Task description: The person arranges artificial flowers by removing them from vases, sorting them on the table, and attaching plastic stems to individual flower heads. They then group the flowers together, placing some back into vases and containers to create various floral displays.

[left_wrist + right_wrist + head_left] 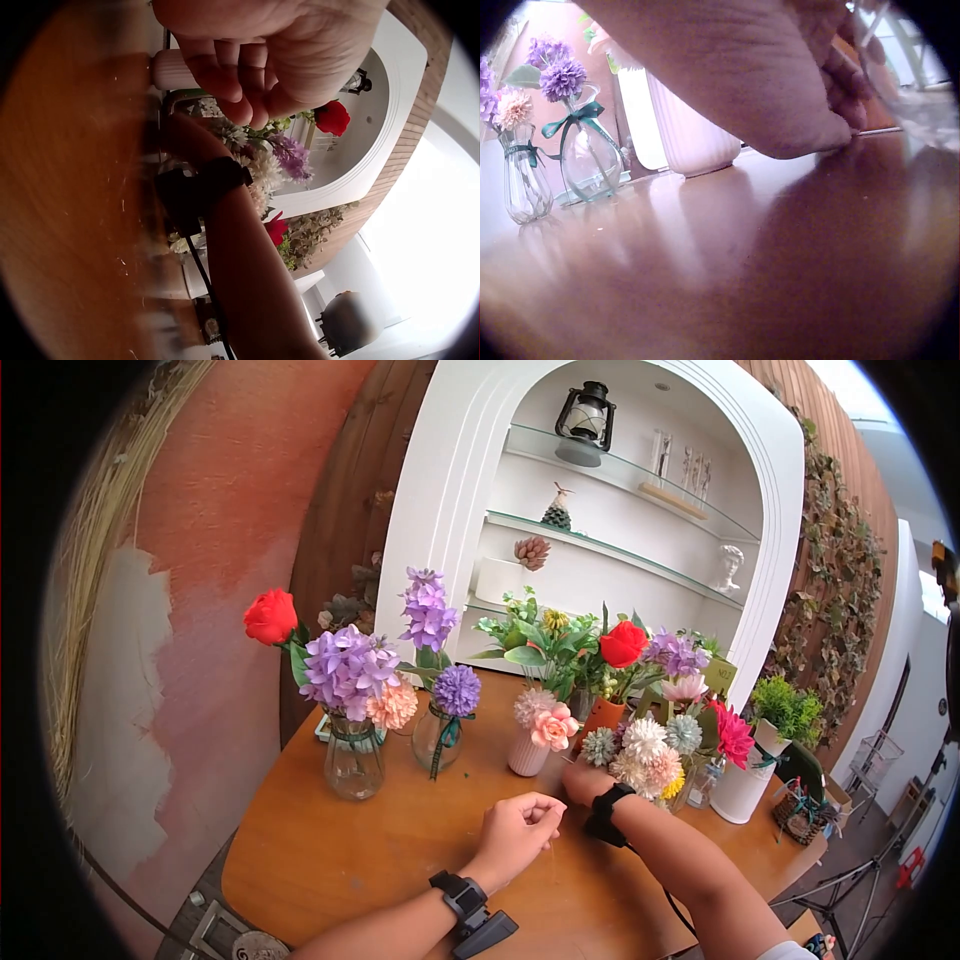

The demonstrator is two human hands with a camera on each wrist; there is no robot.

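My left hand (515, 835) hovers over the front middle of the wooden table (400, 850). Its fingers are loosely bent, with nothing visible in them in the left wrist view. Farther forward, my right hand (580, 782) reaches low between the pink ribbed vase (527, 753) and a bunch of white, grey and peach pompom flowers (645, 738). In the right wrist view its bent fingers (847, 90) are down close to the tabletop, with an orange surface (877, 116) behind them. I cannot tell whether they hold anything. An orange container (600, 718) stands just beyond this hand.
Two clear glass vases, one with a red rose and lilac flowers (350, 670), the other with purple blooms (457, 690), stand at the left. A white pot (742, 785) and a wicker basket (800, 812) are at the right. Behind rises a white arched shelf (440, 490).
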